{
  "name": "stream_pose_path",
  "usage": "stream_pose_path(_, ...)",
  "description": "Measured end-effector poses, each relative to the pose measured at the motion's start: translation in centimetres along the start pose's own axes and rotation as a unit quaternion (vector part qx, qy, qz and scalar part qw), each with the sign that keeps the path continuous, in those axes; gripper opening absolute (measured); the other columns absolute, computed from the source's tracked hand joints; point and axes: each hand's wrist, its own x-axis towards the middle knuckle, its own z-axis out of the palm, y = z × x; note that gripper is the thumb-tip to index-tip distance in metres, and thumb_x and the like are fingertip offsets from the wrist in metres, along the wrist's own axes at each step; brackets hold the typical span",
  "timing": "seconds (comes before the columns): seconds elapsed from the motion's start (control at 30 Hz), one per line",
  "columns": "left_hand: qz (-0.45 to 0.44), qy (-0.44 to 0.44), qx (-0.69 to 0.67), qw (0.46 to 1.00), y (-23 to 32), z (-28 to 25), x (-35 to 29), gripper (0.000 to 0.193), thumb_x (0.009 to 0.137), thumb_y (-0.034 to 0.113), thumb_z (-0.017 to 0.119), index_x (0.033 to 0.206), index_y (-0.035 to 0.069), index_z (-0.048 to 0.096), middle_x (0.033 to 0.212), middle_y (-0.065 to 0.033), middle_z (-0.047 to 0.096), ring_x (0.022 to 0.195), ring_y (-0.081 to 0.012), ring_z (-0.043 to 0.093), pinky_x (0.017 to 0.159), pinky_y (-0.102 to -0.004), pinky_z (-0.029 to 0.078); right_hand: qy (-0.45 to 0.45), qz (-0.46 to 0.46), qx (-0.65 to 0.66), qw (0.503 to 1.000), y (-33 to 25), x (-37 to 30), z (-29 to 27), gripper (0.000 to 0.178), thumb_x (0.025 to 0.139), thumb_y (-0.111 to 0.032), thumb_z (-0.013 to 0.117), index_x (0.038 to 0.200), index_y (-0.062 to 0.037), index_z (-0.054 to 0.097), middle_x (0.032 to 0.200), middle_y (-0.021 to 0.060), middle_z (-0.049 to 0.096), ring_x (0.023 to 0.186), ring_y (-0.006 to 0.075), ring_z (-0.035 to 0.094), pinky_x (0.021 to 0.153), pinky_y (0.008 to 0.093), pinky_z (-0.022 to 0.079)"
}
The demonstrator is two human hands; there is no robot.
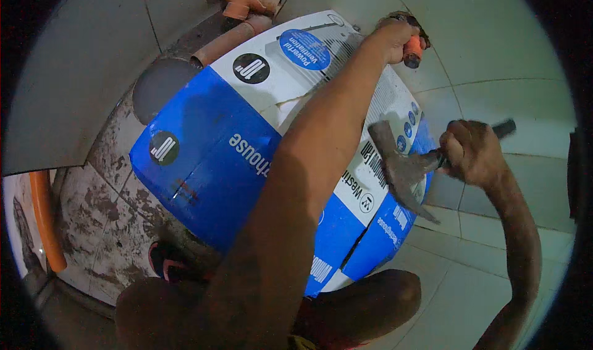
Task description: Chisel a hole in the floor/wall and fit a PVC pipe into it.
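At the upper right, my left hand (390, 40) is closed around a chisel with an orange grip (412, 49). The chisel's dark butt end faces me, and its blade is hidden at a rough, broken hole (424, 30) in the tiled wall. My right hand (474, 152) grips the dark handle of a claw hammer (404, 168). The worn metal head hangs over the right side of a large blue and white cardboard box (213, 112), apart from the chisel. My left forearm stretches across the box and covers part of it.
Orange-brown pipe pieces (230, 43) lie behind the box, beside a grey round piece (159, 87). Dirt marks the floor tiles (92, 226) at left. An orange curved bar (46, 220) stands at the far left. Pale tiled wall (519, 103) closes the right side.
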Motion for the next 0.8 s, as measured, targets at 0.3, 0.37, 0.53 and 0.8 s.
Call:
stream_pose_path(0.3,-0.011,-0.020,0.013,1.000,0.0,-1.6,-0.1,0.016,0.093,0.010,0.049,0.100,-0.004,0.050,0.085,-0.0161,0.059,0.074,-0.0260,0.061,0.062,-0.0403,0.056,0.018,0.026,0.019,0.999,-2.1,1.4,1.1,0.026,0.085,-0.029,0.063,0.089,-0.0079,0.048,0.070,0.0110,0.058,0.058,0.0284,0.061,0.048,0.0401,0.049)
stream_pose_path(0.37,0.004,-0.040,0.031,0.999,0.0,0.4,0.2,0.014,0.093,0.009,0.050,0.100,-0.003,0.050,0.085,-0.0160,0.059,0.073,-0.0261,0.061,0.063,-0.0397,0.056,0.008,0.125,-0.042,0.991,4.0,-1.3,3.3,0.026,0.083,-0.027,0.064,0.088,-0.0078,0.048,0.069,0.0101,0.057,0.057,0.0279,0.060,0.048,0.0392,0.049)
stream_pose_path(0.53,0.006,-0.042,0.015,0.999,-0.1,-1.1,1.6,0.011,0.090,0.007,0.053,0.098,-0.002,0.053,0.086,-0.0150,0.060,0.073,-0.0261,0.062,0.064,-0.0368,0.055,0.033,0.162,-0.029,0.986,1.6,-0.2,2.7,0.026,0.080,-0.024,0.066,0.086,-0.0070,0.047,0.069,0.0089,0.057,0.060,0.0263,0.061,0.049,0.0389,0.049)
stream_pose_path(0.8,0.046,-0.066,0.015,0.997,0.1,-3.4,2.8,0.019,0.091,0.007,0.054,0.106,-0.005,0.050,0.093,-0.0198,0.062,0.079,-0.0300,0.063,0.066,-0.0410,0.056,0.026,0.230,-0.046,0.972,6.2,1.2,3.4,0.028,0.081,-0.025,0.067,0.089,-0.0062,0.048,0.073,0.0099,0.060,0.061,0.0297,0.061,0.049,0.0414,0.049)
